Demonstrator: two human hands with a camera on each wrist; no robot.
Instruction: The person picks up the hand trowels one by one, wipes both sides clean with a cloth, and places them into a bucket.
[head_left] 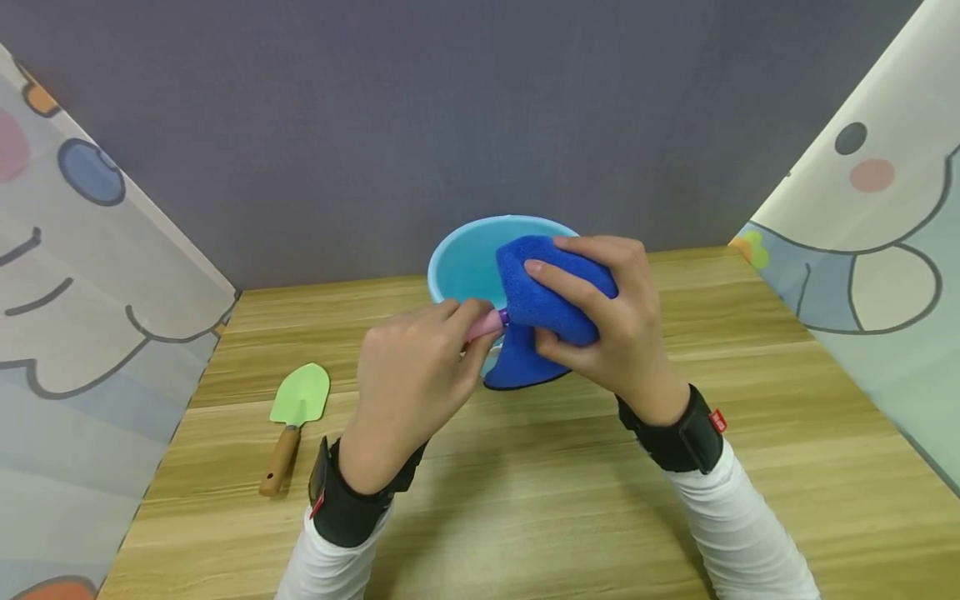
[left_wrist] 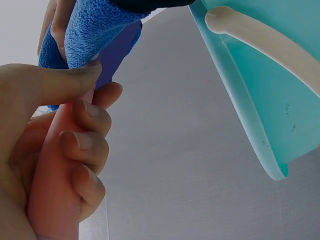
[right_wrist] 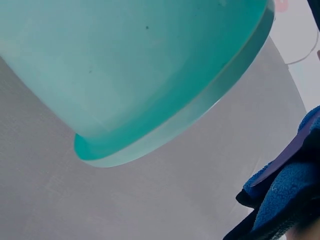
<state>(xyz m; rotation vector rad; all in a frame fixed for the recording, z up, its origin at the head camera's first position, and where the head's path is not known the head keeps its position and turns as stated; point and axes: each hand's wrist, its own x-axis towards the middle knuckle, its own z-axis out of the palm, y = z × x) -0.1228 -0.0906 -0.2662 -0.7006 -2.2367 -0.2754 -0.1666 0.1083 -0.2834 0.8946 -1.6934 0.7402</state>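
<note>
My left hand (head_left: pixel 408 375) grips the pink handle (left_wrist: pixel 57 170) of a tool, its thumb up near the purple neck. The tool's flat purple blade (left_wrist: pixel 114 57) is mostly wrapped in a blue cloth (head_left: pixel 551 287), so its full shape is hidden. My right hand (head_left: pixel 611 308) holds the cloth around the blade, fingers over the top and thumb below. A dark-edged corner of cloth hangs down. Both hands are over the near rim of a light blue bucket (head_left: pixel 465 258). In the right wrist view, purple shows between folds of the cloth (right_wrist: pixel 287 195).
A green trowel (head_left: pixel 302 392) with a wooden handle lies on the wood-grain table (head_left: pixel 750 467) at the left. The bucket has a pale carrying handle (left_wrist: pixel 260 37). A grey panel (head_left: pixel 337 142) stands behind the table, with cartoon-printed sheets (head_left: pixel 870 242) on both sides.
</note>
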